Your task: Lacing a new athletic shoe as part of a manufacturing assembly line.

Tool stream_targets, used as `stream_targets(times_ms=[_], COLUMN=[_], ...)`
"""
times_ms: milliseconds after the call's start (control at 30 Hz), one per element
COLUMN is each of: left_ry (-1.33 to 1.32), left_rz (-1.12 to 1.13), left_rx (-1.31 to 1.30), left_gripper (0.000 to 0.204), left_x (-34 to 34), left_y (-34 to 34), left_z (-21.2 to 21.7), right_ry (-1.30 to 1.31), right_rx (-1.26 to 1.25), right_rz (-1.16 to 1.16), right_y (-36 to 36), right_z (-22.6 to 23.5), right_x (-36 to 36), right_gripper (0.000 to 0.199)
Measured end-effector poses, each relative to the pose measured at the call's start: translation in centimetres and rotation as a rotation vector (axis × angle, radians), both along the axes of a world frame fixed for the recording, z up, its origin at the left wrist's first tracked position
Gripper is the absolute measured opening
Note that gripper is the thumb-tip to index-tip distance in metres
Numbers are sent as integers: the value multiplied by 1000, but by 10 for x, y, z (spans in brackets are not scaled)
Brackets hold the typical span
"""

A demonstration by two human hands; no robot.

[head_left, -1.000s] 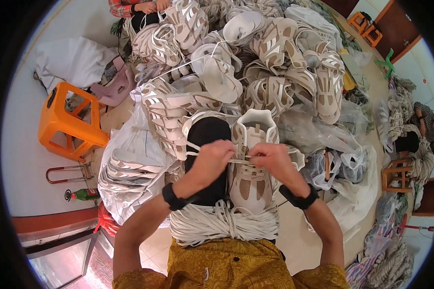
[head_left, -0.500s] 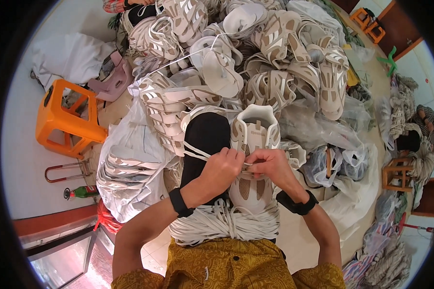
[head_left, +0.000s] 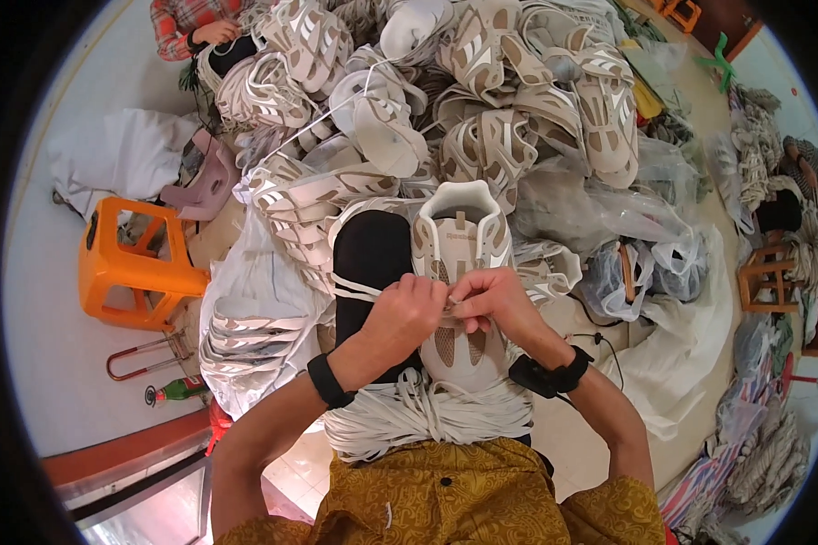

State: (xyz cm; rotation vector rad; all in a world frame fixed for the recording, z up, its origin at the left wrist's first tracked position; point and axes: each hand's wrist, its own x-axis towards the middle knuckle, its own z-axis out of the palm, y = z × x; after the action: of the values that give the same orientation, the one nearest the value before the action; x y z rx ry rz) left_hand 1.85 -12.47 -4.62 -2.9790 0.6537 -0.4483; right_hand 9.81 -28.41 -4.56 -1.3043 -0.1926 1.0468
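Note:
A beige and white shoe upper (head_left: 465,361) lies in front of me, toe toward my body. My left hand (head_left: 407,313) is closed over its lacing area, fingertips pinching a white shoelace (head_left: 354,289) whose loop trails out to the left. From the other side my right hand (head_left: 497,302) meets it, thumb and forefinger pinched together at the same lace; the exact grip is hidden between the fingers. Left of the shoe upper sits a black padded form (head_left: 371,245). A thick bundle of white laces (head_left: 418,422) rests across my lap, just below the toe.
A big heap of shoe uppers (head_left: 482,145) spreads beyond my hands. On the left are an orange stool (head_left: 123,282), stacked uppers (head_left: 250,350) on a white bag and a green bottle (head_left: 182,389). Clear plastic bags (head_left: 600,209) lie right. Another person's hand (head_left: 218,33) shows at far left.
My view has shifted slightly, bringing more of the other person's sleeve into sight. Both my hands stay pinched together at the shoe upper's lacing, the right one slightly turned.

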Motion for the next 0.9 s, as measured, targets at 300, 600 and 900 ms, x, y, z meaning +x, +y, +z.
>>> stream_targets(times_ms=[300, 600, 900], left_ry=[162, 734, 409], left_rz=[-83, 187, 191], left_rx=[104, -261, -379], left_gripper=[14, 12, 11], left_x=[10, 50, 48], left_y=[8, 8, -21], left_z=[20, 27, 21], right_ry=[-26, -1102, -1523], right_rx=[6, -165, -341], right_rz=[90, -99, -47], right_y=[-11, -43, -36], right_z=[12, -20, -25], right_x=[6, 19, 12], right_gripper=[4, 9, 7])
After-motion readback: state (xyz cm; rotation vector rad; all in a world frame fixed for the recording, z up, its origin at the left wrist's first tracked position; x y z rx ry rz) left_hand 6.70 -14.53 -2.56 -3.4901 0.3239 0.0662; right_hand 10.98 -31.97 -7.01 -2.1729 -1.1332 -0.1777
